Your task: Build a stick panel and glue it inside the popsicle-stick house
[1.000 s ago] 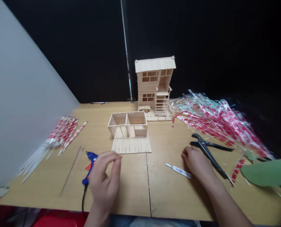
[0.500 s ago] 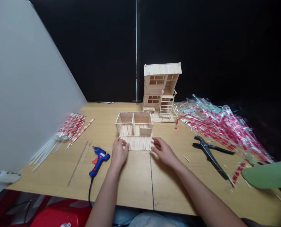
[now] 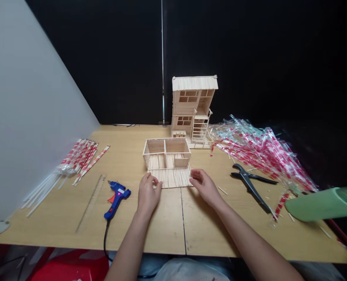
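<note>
A small open-topped stick structure [image 3: 167, 153] with two compartments stands on a base of flat sticks [image 3: 170, 178] mid-table. My left hand [image 3: 149, 193] is at the base's front left corner, my right hand [image 3: 205, 188] at its right edge. Both hands have curled fingers touching the base's sides, gripping it between them. Behind and to the right rises a taller two-storey stick house [image 3: 192, 111] with a ladder and a sloped roof.
On the left lie wrapped chopsticks [image 3: 78, 156], a clear ruler [image 3: 91, 203] and a blue glue gun [image 3: 117, 199] with its cable. On the right are black cutters [image 3: 251, 185], a heap of red-and-clear wrappers [image 3: 258, 152] and a green cup [image 3: 316, 205].
The head view has shifted, so most objects appear farther left. Relative to the table, the small structure and both hands have moved slightly right, with the hands still at the base's sides.
</note>
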`<action>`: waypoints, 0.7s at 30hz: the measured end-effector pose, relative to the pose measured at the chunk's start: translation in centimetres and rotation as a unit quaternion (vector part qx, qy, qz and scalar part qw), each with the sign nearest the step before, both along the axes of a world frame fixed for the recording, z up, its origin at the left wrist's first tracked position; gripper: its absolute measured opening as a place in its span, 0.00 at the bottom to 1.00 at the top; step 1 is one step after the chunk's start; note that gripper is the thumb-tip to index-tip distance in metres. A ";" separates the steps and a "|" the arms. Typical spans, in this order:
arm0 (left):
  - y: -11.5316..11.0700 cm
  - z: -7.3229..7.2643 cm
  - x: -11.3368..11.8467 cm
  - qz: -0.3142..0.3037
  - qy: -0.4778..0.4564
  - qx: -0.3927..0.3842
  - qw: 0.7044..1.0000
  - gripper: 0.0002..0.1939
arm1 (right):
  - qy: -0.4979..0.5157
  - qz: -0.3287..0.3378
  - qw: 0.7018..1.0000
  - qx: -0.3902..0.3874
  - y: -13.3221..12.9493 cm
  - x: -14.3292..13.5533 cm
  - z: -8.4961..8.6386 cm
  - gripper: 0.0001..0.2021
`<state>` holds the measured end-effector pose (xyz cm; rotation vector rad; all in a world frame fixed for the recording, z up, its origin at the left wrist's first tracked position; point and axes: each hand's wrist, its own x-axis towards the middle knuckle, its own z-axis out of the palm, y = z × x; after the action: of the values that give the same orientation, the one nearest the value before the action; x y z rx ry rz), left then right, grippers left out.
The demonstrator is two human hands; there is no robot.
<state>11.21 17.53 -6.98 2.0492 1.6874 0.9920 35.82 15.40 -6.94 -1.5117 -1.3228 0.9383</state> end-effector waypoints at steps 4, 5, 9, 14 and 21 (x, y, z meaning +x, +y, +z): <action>-0.2 -0.2 0.4 -0.010 0.028 0.010 1.000 0.06 | -0.057 0.007 0.998 0.008 -0.8 0.3 1.2 0.13; -0.2 -0.2 0.4 -0.010 0.036 0.014 0.999 0.06 | -0.105 0.013 0.994 0.020 -0.8 0.3 1.7 0.12; -0.5 -0.3 0.3 -0.017 0.068 0.036 0.997 0.03 | -0.295 0.029 0.952 0.074 -0.3 -0.3 4.0 0.18; -1.1 -0.2 0.2 -0.014 0.103 0.047 0.993 0.03 | -0.423 0.045 0.903 0.055 1.2 -1.6 5.6 0.29; -1.2 -0.1 0.1 -0.021 0.110 0.051 0.992 0.03 | -0.507 0.028 0.862 0.010 1.9 -2.2 5.5 0.28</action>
<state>11.27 16.33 -7.11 2.3251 1.7221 0.8823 33.65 17.34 -1.46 -2.0534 -2.0797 0.0723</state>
